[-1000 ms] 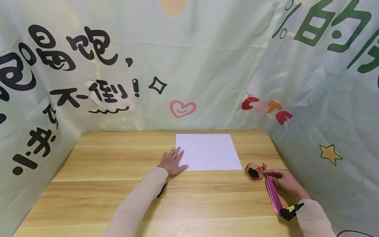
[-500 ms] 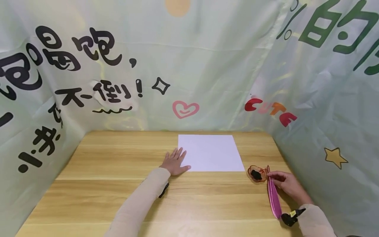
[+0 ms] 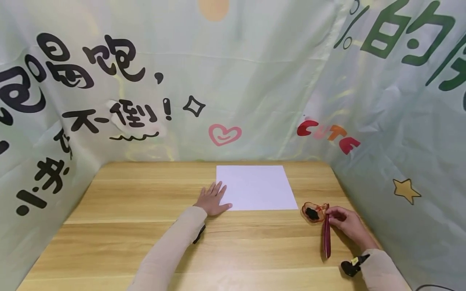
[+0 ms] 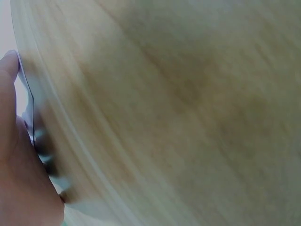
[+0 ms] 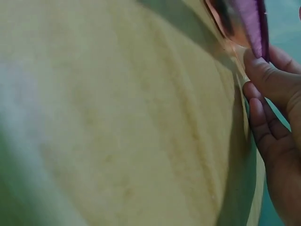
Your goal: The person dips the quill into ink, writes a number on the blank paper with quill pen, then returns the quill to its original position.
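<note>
Pinching the pink pencil case [image 3: 327, 236] edge-up — right hand [image 3: 347, 226]; left hand [image 3: 212, 200] flat, fingers spread, touching the paper [image 3: 256, 188] corner.

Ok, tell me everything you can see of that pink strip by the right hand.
The pink strip is long, narrow and flat, magenta, looking darker here because it is turned edge-on to the head camera. It looks like thin plastic, though that is not certain. It runs from the table near the wrist up to an orange translucent piece with a black patch. The right hand pinches its upper end; its lower end looks to rest on the table. The wrist view shows purple-pink above the fingertips.
</note>
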A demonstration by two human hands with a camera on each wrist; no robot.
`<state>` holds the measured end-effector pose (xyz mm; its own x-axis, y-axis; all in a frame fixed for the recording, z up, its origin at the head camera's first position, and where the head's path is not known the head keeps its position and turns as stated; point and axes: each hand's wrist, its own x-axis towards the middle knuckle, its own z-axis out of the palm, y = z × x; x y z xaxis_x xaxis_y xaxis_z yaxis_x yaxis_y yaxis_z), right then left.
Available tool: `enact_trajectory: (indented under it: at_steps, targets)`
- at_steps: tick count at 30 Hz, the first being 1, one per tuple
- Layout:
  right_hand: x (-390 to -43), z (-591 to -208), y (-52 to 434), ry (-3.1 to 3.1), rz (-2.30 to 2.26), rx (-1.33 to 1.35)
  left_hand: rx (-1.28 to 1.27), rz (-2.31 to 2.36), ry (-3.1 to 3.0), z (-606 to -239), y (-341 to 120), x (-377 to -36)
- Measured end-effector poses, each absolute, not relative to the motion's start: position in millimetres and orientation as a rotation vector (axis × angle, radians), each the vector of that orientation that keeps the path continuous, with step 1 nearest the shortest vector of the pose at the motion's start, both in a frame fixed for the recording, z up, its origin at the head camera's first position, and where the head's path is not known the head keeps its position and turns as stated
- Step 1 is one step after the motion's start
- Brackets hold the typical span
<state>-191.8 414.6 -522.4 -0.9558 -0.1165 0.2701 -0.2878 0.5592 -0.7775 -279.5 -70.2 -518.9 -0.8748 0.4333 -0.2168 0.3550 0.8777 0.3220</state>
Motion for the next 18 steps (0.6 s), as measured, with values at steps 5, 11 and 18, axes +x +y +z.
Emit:
enact_trajectory:
  at_steps: [5,11,18]
  targets:
    - [-190,-521,411,-2.581,1.311,0.302,0.585,0.411,2.76,-518,-70,-279]
    - [-190,-521,411,-2.529,1.289,0.187,0.58,0.392,2.747,-511,-69,-276]
    - [-187,-506,402,-2.315,1.487,0.181,0.597,0.399,2.765,-516,-70,-279]
